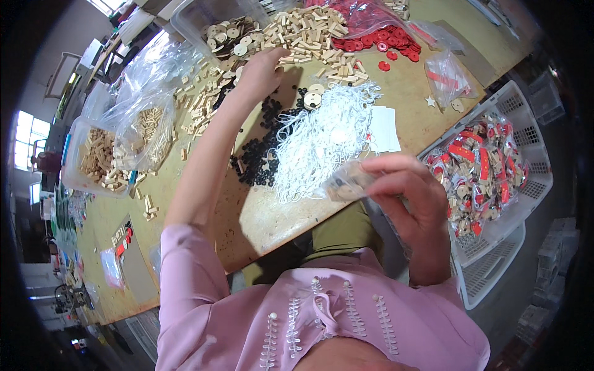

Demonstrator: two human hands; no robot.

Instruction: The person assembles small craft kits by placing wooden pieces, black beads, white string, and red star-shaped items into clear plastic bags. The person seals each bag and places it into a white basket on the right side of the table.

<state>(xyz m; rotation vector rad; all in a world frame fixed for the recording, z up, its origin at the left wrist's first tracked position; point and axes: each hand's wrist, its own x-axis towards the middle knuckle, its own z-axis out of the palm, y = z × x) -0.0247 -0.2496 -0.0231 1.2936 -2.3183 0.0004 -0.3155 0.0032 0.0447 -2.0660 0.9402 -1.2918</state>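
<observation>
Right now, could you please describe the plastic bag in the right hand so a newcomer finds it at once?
On the tan worktable, find the large tangle of white cord. At its lower right, the right hand pinches a small clear plastic bag with dark and wood-coloured pieces inside. Unlike the bags piled in the white basket, this one is hand-held.

Beyond and left of the tangled heap of white string (328,139), the left hand (260,75) is at pale rectangular wooden blocks (303,29) and round wooden discs (240,49), its grip hidden. At the heap's near right edge, the right hand (408,198) pinches a small clear plastic bag (348,183). Small round black beads (257,163) lie left of the heap, flat red discs (396,42) beyond it.
</observation>
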